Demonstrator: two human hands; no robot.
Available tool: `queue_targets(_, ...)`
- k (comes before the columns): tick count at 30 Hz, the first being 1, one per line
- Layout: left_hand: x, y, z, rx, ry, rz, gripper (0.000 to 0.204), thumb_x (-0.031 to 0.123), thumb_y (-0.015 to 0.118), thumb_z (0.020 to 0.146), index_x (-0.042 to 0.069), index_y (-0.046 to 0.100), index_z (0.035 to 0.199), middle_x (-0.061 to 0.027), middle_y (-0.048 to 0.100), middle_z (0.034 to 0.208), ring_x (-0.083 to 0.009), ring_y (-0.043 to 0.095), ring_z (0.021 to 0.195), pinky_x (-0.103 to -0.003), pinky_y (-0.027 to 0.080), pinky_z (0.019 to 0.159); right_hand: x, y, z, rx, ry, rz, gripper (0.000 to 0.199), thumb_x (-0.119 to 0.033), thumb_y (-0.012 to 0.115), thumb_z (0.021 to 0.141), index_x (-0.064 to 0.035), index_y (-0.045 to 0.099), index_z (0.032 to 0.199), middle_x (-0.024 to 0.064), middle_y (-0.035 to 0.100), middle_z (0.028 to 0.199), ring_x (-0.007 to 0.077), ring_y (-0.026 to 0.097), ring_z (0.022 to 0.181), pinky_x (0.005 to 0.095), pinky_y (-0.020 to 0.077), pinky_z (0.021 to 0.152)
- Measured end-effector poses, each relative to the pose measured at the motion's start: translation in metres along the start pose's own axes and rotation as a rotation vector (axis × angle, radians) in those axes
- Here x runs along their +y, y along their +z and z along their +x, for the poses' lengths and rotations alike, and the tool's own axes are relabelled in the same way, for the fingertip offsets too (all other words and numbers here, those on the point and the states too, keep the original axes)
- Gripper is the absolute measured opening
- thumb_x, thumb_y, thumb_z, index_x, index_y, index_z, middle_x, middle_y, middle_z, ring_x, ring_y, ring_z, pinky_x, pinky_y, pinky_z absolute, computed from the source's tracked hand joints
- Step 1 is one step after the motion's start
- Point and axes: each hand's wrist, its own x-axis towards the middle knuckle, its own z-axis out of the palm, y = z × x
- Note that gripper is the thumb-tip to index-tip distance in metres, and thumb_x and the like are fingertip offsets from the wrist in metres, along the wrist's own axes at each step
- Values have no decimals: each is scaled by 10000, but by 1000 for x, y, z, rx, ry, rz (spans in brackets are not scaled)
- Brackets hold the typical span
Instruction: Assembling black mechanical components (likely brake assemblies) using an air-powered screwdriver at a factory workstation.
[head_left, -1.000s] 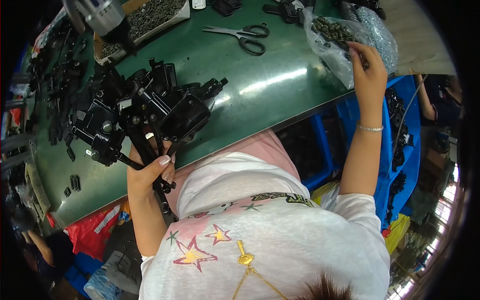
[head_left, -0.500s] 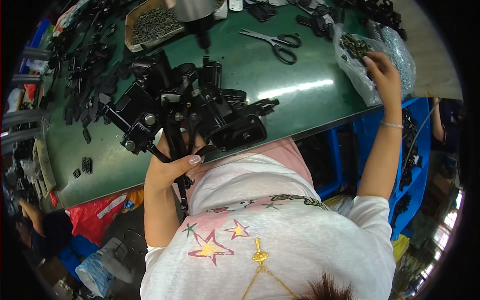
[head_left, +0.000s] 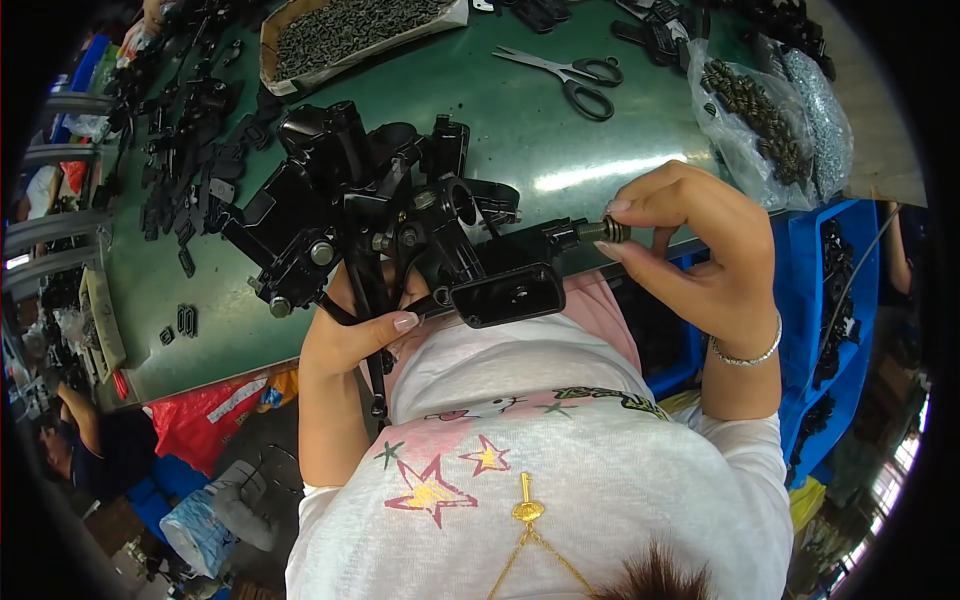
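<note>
My left hand (head_left: 352, 338) is closed round the levers of several black brake lever assemblies (head_left: 500, 250), holding the bunch above the table's near edge. They have round mounting clamps, bolts and box-shaped fluid reservoirs. My right hand (head_left: 700, 262) pinches a small dark coil spring (head_left: 613, 230) between thumb and fingertips. The spring is at the tip of a threaded rod (head_left: 590, 231) that sticks out to the right from the nearest assembly. Whether it is seated on the rod or only touching it is hard to tell.
Scissors (head_left: 565, 78) lie on the green table (head_left: 240, 335). Behind is a cardboard tray (head_left: 360, 35) of small screws. Clear bags with brass-coloured springs (head_left: 755, 110) and silvery parts (head_left: 820, 125) lie right. Black parts (head_left: 190, 150) cover the left; a blue bin (head_left: 830, 300) stands right.
My right hand has come from the bag of springs to the rod's tip, now with a spring in its fingers. A power driver hanging over the table has gone from view.
</note>
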Motion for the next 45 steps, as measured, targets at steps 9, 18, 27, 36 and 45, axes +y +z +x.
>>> queue_targets(9, -2, -1, -2, -3, 2, 44, 410, 161, 804, 714, -21, 559, 986, -50, 546, 836, -118, 506, 726, -268, 431, 624, 2, -5, 0, -40, -129, -130, 264, 62, 803, 673, 15, 704, 913, 117, 708, 880, 203, 665, 747, 239, 491, 568)
queue_targets(18, 2, 3, -7, 24, -37, 61, 410, 82, 772, 724, -25, 561, 1059, -70, 561, 863, -123, 535, 743, -268, 447, 632, 6, -5, 1, -45, -186, -112, 265, 40, 810, 655, 20, 700, 896, 130, 698, 845, 239, 655, 725, 287, 502, 608)
queue_targets(27, 4, 4, -8, 23, -65, -27, 424, 48, 761, 744, -32, 556, 1106, -89, 584, 885, -125, 566, 746, -268, 478, 652, 11, -5, 4, -65, -281, -93, 251, -35, 818, 684, 21, 694, 896, 130, 694, 839, 231, 642, 704, 275, 491, 591)
queue_targets(36, -7, -3, -6, -35, 48, 21, 370, 34, 760, 764, -30, 584, 1083, -74, 598, 859, -125, 561, 724, -267, 459, 633, 7, -2, -4, -78, -57, -7, 279, -94, 839, 695, 18, 698, 907, 116, 695, 838, 198, 618, 686, 252, 477, 570)
queue_targets(45, 1, -3, -7, -80, -57, 30, 333, 69, 762, 790, -18, 603, 1071, -56, 599, 848, -101, 549, 675, -238, 435, 557, 7, -3, -1, -72, -87, -43, 272, -130, 844, 707, 7, 693, 886, 90, 667, 785, 174, 598, 640, 253, 456, 536)
